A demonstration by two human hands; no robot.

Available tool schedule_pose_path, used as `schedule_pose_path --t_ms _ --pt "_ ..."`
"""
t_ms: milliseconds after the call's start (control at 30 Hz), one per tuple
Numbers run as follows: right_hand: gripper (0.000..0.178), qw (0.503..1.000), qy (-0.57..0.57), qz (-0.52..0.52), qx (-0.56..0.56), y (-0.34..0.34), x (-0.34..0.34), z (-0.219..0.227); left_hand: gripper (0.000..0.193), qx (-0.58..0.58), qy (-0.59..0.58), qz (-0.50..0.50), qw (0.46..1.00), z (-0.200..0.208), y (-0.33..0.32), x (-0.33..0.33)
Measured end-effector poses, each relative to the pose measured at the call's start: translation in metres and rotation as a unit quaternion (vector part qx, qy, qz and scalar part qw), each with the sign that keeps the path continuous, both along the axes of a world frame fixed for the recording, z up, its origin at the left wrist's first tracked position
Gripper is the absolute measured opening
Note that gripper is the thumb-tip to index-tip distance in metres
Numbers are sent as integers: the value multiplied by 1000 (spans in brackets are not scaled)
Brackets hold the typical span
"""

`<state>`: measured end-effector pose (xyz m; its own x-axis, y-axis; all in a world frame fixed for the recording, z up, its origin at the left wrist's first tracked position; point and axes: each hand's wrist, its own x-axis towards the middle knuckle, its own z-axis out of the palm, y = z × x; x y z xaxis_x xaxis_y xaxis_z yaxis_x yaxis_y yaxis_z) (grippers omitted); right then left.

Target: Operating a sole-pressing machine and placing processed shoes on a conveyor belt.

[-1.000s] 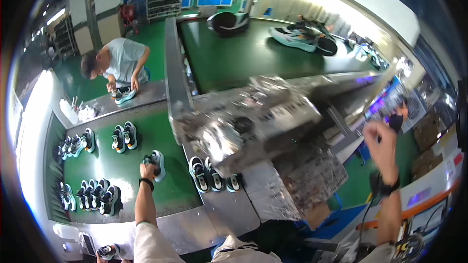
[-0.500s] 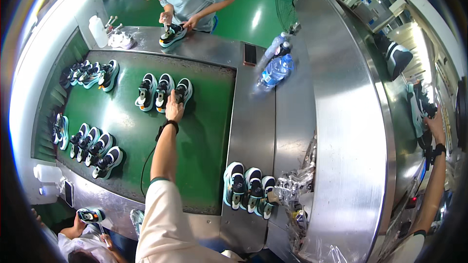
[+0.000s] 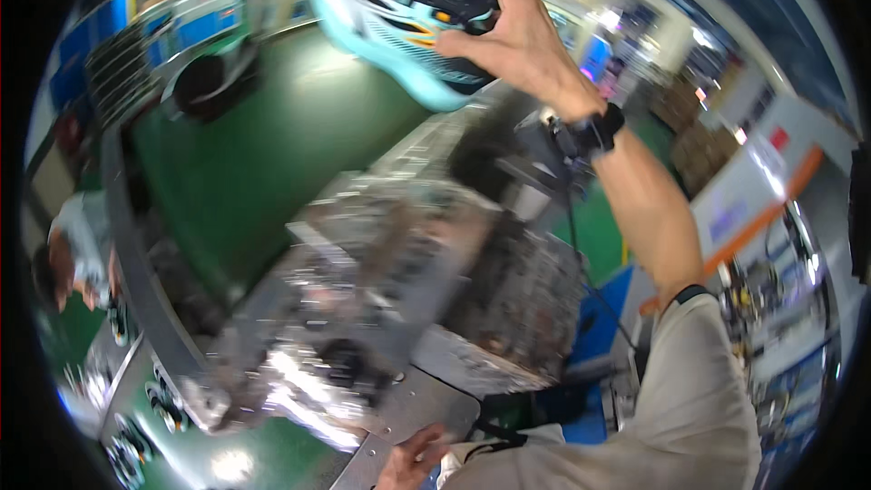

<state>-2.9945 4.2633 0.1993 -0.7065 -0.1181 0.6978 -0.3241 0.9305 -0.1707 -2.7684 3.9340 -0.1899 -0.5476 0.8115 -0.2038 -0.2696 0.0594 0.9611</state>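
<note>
One shoe (image 3: 399, 23), pale turquoise in the sole with a dark upper, is up in the air at the far side of the scene, held in the person's right hand (image 3: 517, 36). The grip is pinching it: fingers wrapped over the dark heel and collar, toe sticking out to the left with nothing under it. The left hand (image 3: 413, 458) sits low and near, fingers loosely spread on the edge of the steel desk (image 3: 426, 408), holding nothing as far as I can tell.

My worry is the hold itself. It is all at one end, so the long toe could swing or twist out of the fingers if the arm moves fast (and the blur suggests a quick sweep). A drop would land the shoe on the foil-wrapped machine (image 3: 381, 263) right below, or the green belt (image 3: 272, 145) beyond it. A cable runs from the black wristband (image 3: 599, 132) down along the forearm and might snag on the machine's corners.

Room is good above and over the belt to the left; the right is crowded with the arm and racks. Another worker (image 3: 73, 249) bends at the far left, well apart.
</note>
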Motion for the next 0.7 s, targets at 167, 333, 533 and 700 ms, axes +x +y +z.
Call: schedule_pose_path --t_ms 167,333,533,700 --pt "63 980 63 8 -187 34 239 -36 53 210 39 -114 970 93 104 5" --pt "74 880 126 -118 -443 19 445 -135 83 329 48 -113 936 164 225 59" --pt "73 789 216 -357 -452 8 638 -196 46 249 38 -313 916 158 339 236" --pt "72 641 365 -471 -483 -4 787 -260 48 166 23 -522 837 159 376 414"
